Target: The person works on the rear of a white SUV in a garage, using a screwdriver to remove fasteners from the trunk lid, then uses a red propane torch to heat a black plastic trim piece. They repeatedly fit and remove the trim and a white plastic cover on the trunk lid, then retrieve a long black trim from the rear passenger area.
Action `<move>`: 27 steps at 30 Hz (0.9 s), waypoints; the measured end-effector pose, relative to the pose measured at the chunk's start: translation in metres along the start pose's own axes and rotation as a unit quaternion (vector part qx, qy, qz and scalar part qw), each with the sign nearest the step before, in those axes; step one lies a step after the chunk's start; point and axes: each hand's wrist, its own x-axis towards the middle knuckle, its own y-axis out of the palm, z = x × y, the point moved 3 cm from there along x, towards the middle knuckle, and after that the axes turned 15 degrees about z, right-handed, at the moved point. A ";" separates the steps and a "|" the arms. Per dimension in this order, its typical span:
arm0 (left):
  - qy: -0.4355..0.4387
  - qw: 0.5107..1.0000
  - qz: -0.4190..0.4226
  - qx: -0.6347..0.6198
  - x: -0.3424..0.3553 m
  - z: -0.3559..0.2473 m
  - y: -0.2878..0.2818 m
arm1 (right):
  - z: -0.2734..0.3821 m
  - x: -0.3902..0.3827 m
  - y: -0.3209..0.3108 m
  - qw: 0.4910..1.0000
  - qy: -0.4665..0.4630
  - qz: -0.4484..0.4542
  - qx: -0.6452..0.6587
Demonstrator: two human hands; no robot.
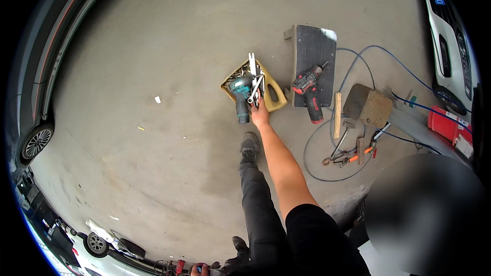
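My right hand reaches out to a yellow cut-open plastic jug on the floor. Its fingers are closed around a silver wrench, whose ring end points down beside the hand. Another long silver tool with a forked tip sticks up over the jug's far rim. A teal and black cordless power tool lies across the jug's left side, over small metal pieces. At the lower edge my left hand shows only its curled fingers; what they hold is hidden.
Right of the jug, a red and black cordless drill lies on a dark low stool. Beyond are a wooden stick, a hammer, a blue hose and a red box. Cars stand around; a blurred head is lower right.
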 end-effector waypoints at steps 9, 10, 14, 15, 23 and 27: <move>0.234 0.959 -0.160 -0.027 -0.027 -0.183 -0.089 | 0.142 -0.318 0.044 0.947 -0.035 0.299 0.110; 0.236 0.963 -0.124 -0.022 -0.048 -0.211 -0.097 | 0.186 -0.366 0.049 0.887 0.016 0.405 0.221; 0.429 0.899 0.070 -0.050 -0.092 -0.254 -0.106 | 0.340 -0.478 0.021 0.841 -0.041 0.419 0.341; 0.477 0.873 0.098 -0.029 -0.111 -0.267 -0.108 | 0.350 -0.485 0.018 0.856 -0.058 0.389 0.334; 0.548 0.764 0.323 0.108 -0.125 -0.265 -0.166 | 0.387 -0.572 0.034 0.950 -0.200 -0.066 0.232; 0.455 0.679 0.404 0.411 -0.187 -0.224 -0.173 | 0.383 -0.643 0.068 0.920 -0.135 -0.256 0.263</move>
